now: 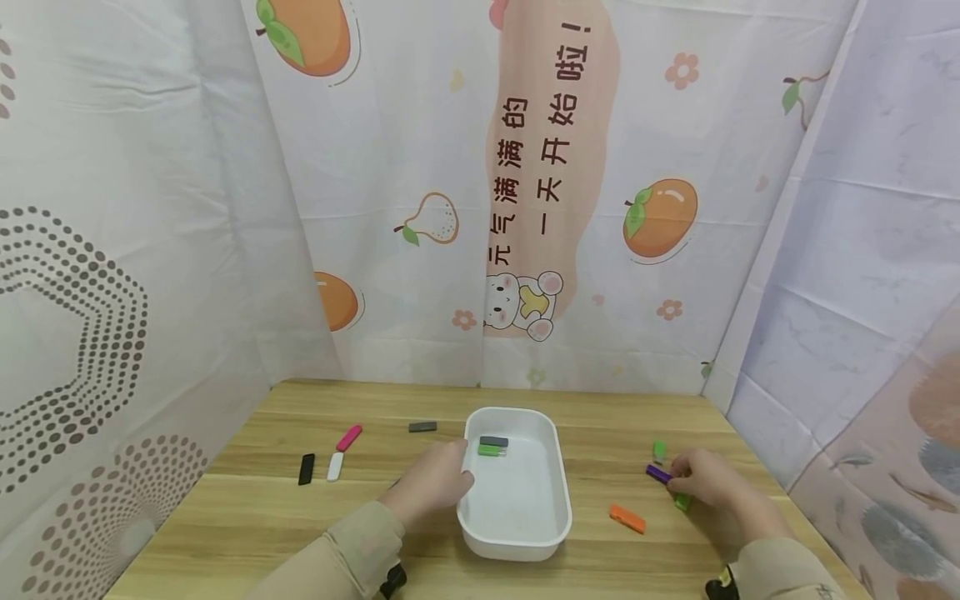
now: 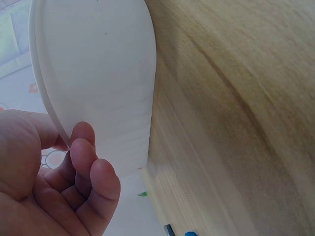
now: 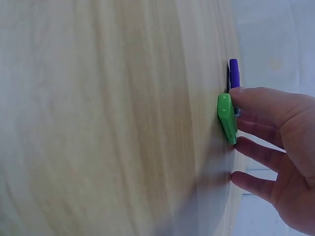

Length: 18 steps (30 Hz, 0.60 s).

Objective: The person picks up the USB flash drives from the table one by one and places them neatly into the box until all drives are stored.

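My left hand (image 1: 438, 479) grips the left rim of a white plastic box (image 1: 513, 546); in the left wrist view its curled fingers (image 2: 106, 179) lie against the outer wall. Inside the box, a dark grey USB flash drive (image 1: 494, 442) and a green one (image 1: 491, 451) lie side by side. On the right, my right hand (image 1: 708, 479) pinches a purple USB flash drive (image 1: 658, 474) by its near end, thumb on one side. Close under that hand lies a green flash drive (image 3: 227, 118), partly hidden in the head view.
Another green flash drive (image 1: 659, 451) lies beyond the right hand, and an orange one (image 1: 627, 518) sits nearer the box. Left of the box are pink (image 1: 349, 437), white (image 1: 335, 467), black (image 1: 306, 468) and grey (image 1: 422, 427) sticks. Printed curtains (image 1: 420, 333) surround the wooden table (image 1: 240, 517).
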Each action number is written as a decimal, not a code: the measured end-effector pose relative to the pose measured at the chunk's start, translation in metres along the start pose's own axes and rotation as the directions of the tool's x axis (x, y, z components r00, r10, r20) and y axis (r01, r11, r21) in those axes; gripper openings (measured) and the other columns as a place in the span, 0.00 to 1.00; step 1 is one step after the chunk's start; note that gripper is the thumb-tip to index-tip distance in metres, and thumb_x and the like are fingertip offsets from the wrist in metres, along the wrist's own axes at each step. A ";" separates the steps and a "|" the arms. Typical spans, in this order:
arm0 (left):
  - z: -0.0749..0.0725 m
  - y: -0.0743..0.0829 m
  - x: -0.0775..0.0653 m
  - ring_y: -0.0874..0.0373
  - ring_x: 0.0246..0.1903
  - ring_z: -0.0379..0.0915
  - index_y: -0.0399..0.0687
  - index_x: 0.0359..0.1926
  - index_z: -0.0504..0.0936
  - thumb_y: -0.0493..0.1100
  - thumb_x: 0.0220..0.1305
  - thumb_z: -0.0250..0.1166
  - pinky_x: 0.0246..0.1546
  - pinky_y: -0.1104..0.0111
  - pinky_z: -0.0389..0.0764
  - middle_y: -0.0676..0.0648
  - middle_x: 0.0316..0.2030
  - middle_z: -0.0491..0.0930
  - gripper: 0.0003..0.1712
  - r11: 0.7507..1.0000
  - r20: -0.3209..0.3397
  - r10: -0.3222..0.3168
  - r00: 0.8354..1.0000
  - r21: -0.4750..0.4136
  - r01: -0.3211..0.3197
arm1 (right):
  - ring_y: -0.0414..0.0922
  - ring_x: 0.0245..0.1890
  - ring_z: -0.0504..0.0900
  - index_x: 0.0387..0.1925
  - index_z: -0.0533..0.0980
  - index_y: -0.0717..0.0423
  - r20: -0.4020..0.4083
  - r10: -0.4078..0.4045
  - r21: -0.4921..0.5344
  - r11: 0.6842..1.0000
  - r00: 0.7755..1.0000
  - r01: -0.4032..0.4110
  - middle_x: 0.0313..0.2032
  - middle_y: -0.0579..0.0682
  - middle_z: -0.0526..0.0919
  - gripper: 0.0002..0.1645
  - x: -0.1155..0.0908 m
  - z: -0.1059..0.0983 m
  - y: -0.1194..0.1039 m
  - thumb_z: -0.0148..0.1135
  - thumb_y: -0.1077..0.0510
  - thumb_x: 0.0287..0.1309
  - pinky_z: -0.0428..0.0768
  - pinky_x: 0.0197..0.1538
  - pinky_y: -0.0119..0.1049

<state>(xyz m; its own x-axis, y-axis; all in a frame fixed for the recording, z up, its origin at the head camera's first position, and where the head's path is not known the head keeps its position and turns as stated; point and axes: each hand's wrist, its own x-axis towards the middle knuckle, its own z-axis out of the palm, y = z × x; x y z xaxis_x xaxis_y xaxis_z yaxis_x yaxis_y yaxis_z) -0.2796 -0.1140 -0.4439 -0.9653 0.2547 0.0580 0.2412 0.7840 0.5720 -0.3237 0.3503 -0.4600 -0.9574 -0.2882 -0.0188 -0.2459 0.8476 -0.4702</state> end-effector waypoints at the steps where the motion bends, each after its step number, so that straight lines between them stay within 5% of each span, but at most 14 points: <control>1: 0.000 0.000 0.000 0.54 0.34 0.75 0.29 0.62 0.75 0.37 0.65 0.63 0.37 0.60 0.83 0.34 0.51 0.82 0.26 1.000 0.003 -0.002 1.000 -0.006 0.002 | 0.43 0.27 0.76 0.25 0.79 0.53 0.003 0.003 0.010 1.000 1.000 -0.003 0.24 0.44 0.79 0.08 0.000 0.000 0.000 0.69 0.62 0.59 0.77 0.33 0.38; 8: -0.003 0.004 -0.004 0.54 0.34 0.76 0.29 0.63 0.74 0.36 0.67 0.62 0.35 0.62 0.81 0.34 0.52 0.81 0.26 1.000 0.014 -0.013 1.000 -0.026 0.013 | 0.44 0.26 0.77 0.27 0.80 0.54 0.007 -0.056 0.052 0.997 0.998 0.055 0.24 0.45 0.80 0.06 0.001 0.000 -0.001 0.68 0.62 0.59 0.75 0.29 0.34; 18: -0.002 0.003 -0.003 0.54 0.34 0.75 0.28 0.63 0.74 0.36 0.66 0.63 0.33 0.63 0.81 0.35 0.52 0.81 0.26 1.000 0.004 -0.009 1.000 -0.012 0.009 | 0.45 0.27 0.75 0.32 0.81 0.54 -0.017 -0.017 0.055 0.998 1.000 0.018 0.26 0.47 0.78 0.03 0.004 -0.003 -0.004 0.68 0.61 0.60 0.75 0.29 0.36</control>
<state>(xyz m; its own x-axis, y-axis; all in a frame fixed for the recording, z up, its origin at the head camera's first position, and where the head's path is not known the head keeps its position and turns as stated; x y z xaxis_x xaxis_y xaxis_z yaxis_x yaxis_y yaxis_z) -0.2757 -0.1135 -0.4405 -0.9670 0.2498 0.0494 0.2311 0.7793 0.5825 -0.3269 0.3472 -0.4551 -0.9556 -0.2947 0.0039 -0.2540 0.8165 -0.5185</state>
